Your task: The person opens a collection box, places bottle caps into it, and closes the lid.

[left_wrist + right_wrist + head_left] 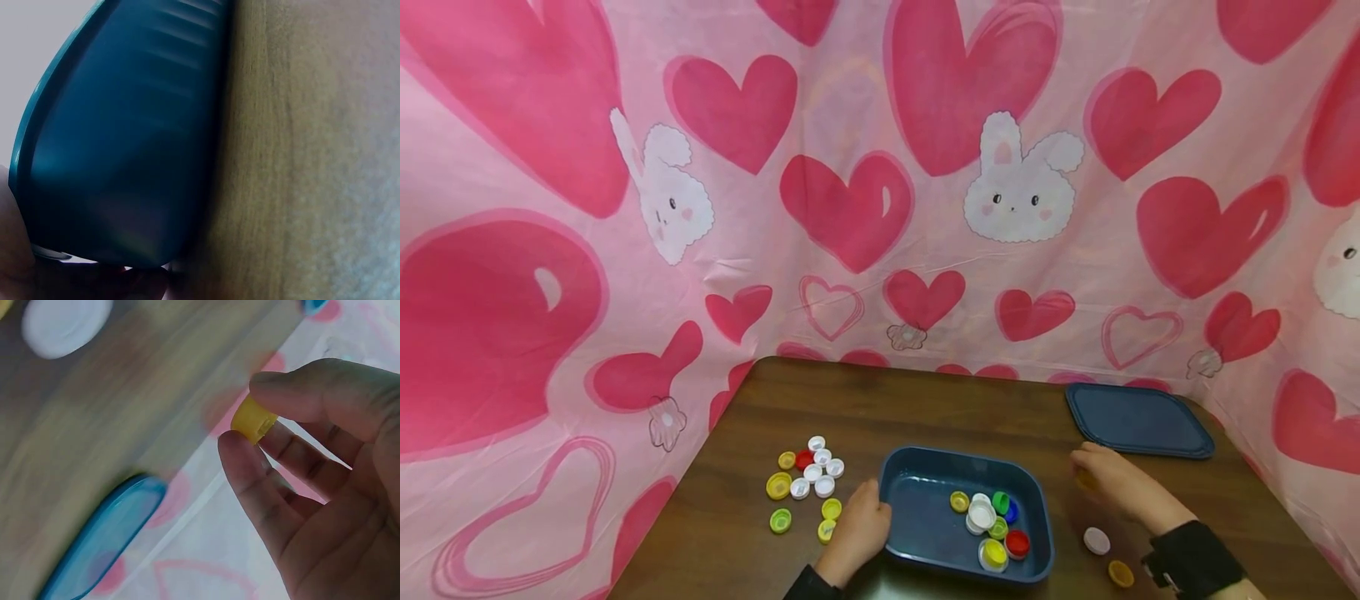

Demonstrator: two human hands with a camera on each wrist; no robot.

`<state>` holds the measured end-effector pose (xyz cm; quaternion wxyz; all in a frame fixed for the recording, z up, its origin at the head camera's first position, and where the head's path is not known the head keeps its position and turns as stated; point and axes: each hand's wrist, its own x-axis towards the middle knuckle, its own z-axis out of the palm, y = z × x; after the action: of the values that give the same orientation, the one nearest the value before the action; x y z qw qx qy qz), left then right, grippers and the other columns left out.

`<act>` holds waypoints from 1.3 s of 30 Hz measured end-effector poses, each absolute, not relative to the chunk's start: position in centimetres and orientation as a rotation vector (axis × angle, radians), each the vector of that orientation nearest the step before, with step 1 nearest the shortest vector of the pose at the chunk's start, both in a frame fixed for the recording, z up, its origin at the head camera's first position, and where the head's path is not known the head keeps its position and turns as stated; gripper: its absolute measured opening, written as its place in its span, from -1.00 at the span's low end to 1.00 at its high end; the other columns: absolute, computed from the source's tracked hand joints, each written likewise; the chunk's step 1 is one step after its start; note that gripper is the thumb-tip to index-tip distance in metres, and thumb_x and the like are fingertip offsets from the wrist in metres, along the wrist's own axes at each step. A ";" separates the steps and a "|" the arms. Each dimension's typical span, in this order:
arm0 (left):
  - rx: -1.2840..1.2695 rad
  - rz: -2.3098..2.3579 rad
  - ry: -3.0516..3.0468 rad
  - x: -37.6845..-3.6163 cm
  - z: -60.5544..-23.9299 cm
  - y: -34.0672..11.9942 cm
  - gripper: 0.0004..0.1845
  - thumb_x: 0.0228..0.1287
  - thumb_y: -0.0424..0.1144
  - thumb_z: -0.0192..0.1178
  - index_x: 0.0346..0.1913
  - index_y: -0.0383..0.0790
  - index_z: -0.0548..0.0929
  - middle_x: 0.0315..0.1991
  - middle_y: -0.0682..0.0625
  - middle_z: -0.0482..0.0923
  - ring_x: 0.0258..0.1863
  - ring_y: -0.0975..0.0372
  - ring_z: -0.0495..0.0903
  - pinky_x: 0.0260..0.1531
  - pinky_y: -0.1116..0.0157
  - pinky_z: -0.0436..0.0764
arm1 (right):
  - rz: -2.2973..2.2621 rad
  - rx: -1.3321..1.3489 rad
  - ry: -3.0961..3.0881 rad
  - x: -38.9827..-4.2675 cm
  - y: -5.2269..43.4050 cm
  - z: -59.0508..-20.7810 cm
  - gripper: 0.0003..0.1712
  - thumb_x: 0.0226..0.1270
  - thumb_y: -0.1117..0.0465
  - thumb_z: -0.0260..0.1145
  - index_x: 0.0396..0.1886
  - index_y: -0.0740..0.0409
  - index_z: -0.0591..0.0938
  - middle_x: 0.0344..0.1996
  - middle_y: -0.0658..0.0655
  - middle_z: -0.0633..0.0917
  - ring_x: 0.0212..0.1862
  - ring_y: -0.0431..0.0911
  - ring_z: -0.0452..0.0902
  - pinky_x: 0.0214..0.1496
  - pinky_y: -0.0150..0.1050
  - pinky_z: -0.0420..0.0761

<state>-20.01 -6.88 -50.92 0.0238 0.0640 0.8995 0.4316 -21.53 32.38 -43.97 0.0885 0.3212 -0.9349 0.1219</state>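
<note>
The right hand [325, 481] is pinching a yellow cap [253, 419] between thumb and fingertips above the tabletop [925, 408] near its right edge, while the left hand [855, 533] is gripping the left rim of the tray [925, 517] at the front edge.

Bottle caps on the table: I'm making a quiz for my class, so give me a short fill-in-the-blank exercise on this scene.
1. The right hand pinches a ____ cap.
2. The left hand holds the rim of the dark blue ____, which has caps in it.
3. The blue lid lies on the ____, apart from the left hand.

Missing words: yellow; tray; table
</note>
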 end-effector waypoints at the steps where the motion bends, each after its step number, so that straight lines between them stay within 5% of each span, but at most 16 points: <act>1: 0.197 1.337 2.784 -20.0 -50.9 -6.9 -0.67 0.33 -0.42 0.08 0.09 -0.57 0.51 -0.06 -0.29 0.56 -0.01 -0.16 0.57 0.07 -0.24 0.51 | 0.365 0.946 -2.824 -21.5 31.7 -43.5 -0.61 -0.07 0.50 0.51 -0.35 0.03 0.56 -0.37 -0.13 0.45 -0.33 -0.25 0.39 -0.33 -0.25 0.51; 12: 0.200 1.343 2.784 -20.2 -51.1 -6.8 -0.67 0.34 -0.42 0.06 0.09 -0.56 0.51 -0.07 -0.27 0.56 -0.01 -0.14 0.57 0.08 -0.25 0.51 | 0.366 1.067 -2.963 -21.7 23.6 -41.2 -0.66 0.02 0.48 0.51 -0.30 0.05 0.61 -0.34 -0.08 0.49 -0.25 -0.13 0.46 -0.17 -0.19 0.66; 22: 0.210 1.341 2.792 -20.1 -51.3 -6.8 -0.67 0.32 -0.42 0.07 0.07 -0.57 0.51 -0.08 -0.27 0.56 -0.03 -0.14 0.57 0.07 -0.23 0.52 | 0.390 1.120 -3.170 -21.7 18.1 -42.1 -0.78 0.15 0.41 0.48 -0.26 0.08 0.69 -0.37 -0.12 0.48 -0.33 -0.26 0.38 -0.26 -0.35 0.57; 39: 0.214 1.357 2.786 -20.1 -51.3 -6.9 -0.67 0.32 -0.42 0.08 0.07 -0.56 0.52 -0.08 -0.28 0.56 -0.04 -0.14 0.57 0.06 -0.25 0.51 | 0.233 1.203 -3.191 -20.9 15.5 -43.9 -0.80 0.16 0.35 0.50 -0.28 0.00 0.70 -0.39 -0.13 0.50 -0.38 -0.29 0.36 -0.32 -0.41 0.52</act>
<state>-20.09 -6.89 -51.29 0.0176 0.0689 0.8968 0.4367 -20.94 15.48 -43.94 -0.1377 0.3487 -0.9246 0.0676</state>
